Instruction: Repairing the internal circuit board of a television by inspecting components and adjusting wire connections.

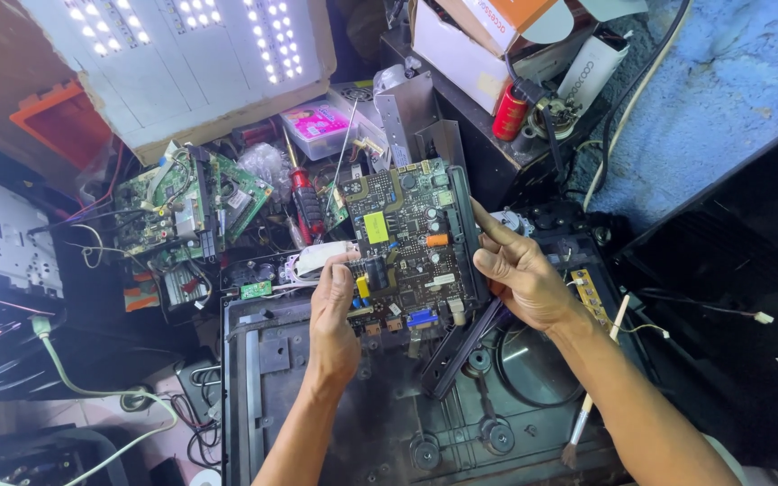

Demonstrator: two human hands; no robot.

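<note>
Together, left hand (333, 310), right hand (517, 270), each grip closed on dark circuit board (410, 238)

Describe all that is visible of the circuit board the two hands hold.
The circuit board is dark and roughly square, crowded with small parts, a yellow label, an orange piece and a blue connector. It is held above an opened black casing. The left hand grips its lower left edge; the right hand holds its right edge.

One head-worn camera looks steeply down, close over the cluttered workbench (335, 423).
</note>
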